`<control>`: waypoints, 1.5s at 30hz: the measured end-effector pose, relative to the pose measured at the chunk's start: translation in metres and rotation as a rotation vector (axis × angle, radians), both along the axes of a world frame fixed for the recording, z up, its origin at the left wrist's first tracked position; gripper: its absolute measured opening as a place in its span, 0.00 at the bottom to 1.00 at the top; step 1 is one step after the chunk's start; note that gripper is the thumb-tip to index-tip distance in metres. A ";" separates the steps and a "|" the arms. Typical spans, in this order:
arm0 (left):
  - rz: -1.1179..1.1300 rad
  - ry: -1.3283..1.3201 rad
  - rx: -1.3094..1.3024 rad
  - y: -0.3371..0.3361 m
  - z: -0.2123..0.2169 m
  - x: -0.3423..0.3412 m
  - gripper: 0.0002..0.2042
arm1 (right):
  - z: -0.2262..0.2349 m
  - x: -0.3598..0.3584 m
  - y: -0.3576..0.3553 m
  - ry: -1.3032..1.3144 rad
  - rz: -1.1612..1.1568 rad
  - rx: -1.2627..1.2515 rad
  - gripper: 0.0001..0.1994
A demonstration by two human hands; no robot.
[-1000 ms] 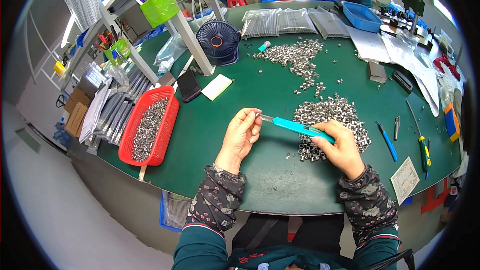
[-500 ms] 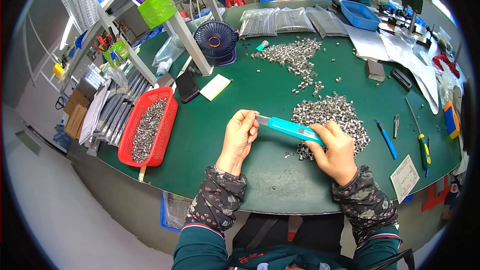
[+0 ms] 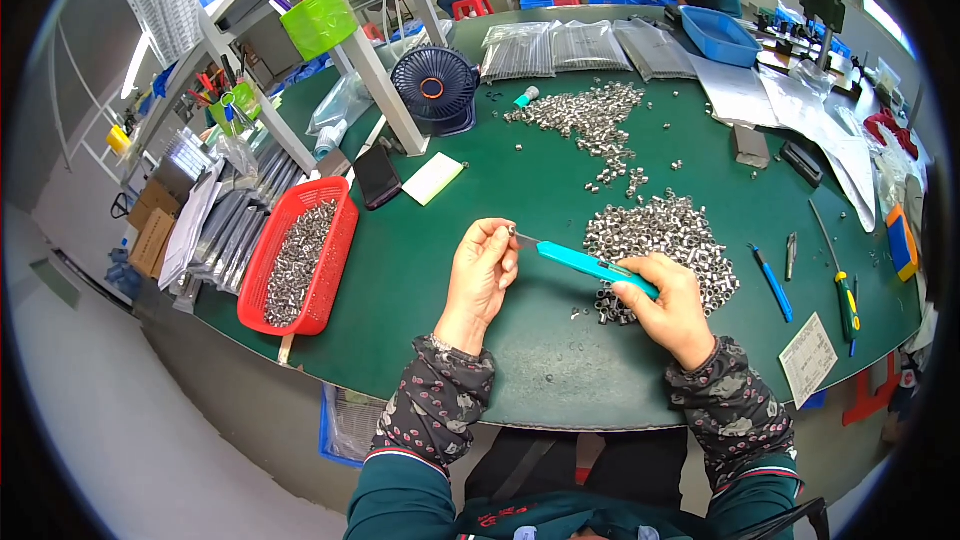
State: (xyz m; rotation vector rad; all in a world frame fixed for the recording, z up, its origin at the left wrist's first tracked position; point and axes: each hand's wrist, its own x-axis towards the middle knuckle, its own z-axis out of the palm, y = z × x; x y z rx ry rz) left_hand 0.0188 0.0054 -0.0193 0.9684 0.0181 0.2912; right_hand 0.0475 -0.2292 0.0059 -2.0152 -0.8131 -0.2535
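Note:
My right hand (image 3: pixel 668 305) is closed around the handle of a teal utility knife (image 3: pixel 590 266), its blade out and pointing left. The blade tip meets a small metal ring (image 3: pixel 512 231) pinched between the thumb and forefinger of my left hand (image 3: pixel 480 275). Under and beyond the knife lies a dense pile of small silvery metal rings (image 3: pixel 665 240), several loose ones at its near edge. Farther back, a second, thinner spread of the same rings (image 3: pixel 590 115) covers the green tabletop (image 3: pixel 430 280).
To the left stands a red basket (image 3: pixel 345 250) of metal pieces, near a phone (image 3: pixel 377 177), a notepad (image 3: pixel 433 178) and a fan (image 3: pixel 434 87). On the right lie a blue pen-like tool (image 3: pixel 772 283), a screwdriver (image 3: pixel 848 305) and a paper card (image 3: pixel 809 360). Two people sit far back.
The knife has turned in my right hand: its handle end dips lower and its blade looks narrower. My left hand stays in place, and the ring in it shows more plainly.

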 end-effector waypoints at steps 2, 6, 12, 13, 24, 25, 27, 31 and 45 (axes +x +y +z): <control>-0.007 -0.009 0.009 -0.001 0.000 0.000 0.05 | -0.001 0.001 0.000 0.007 0.012 0.011 0.12; 0.003 -0.025 0.073 -0.002 0.000 0.000 0.06 | -0.006 0.005 0.000 0.083 0.021 0.056 0.12; 0.076 -0.006 0.159 -0.005 0.000 -0.001 0.05 | -0.004 -0.001 0.000 0.030 -0.034 0.008 0.12; 0.099 -0.004 0.164 -0.005 -0.001 -0.001 0.05 | -0.001 -0.005 0.002 -0.041 -0.068 0.006 0.12; 0.148 -0.004 0.053 -0.006 0.000 0.000 0.06 | -0.003 -0.003 0.002 -0.007 -0.034 0.048 0.11; 0.147 0.000 0.057 -0.006 0.000 0.000 0.06 | -0.002 -0.002 0.002 0.019 -0.020 0.043 0.11; 0.139 0.001 0.070 -0.007 0.001 -0.001 0.06 | -0.002 -0.002 0.002 0.045 -0.007 0.038 0.12; 0.109 0.012 0.133 -0.006 0.000 -0.002 0.06 | -0.002 -0.001 0.001 0.027 -0.010 0.046 0.12; 0.081 0.086 0.107 -0.004 0.004 -0.001 0.08 | -0.001 0.004 0.000 -0.123 -0.087 0.091 0.11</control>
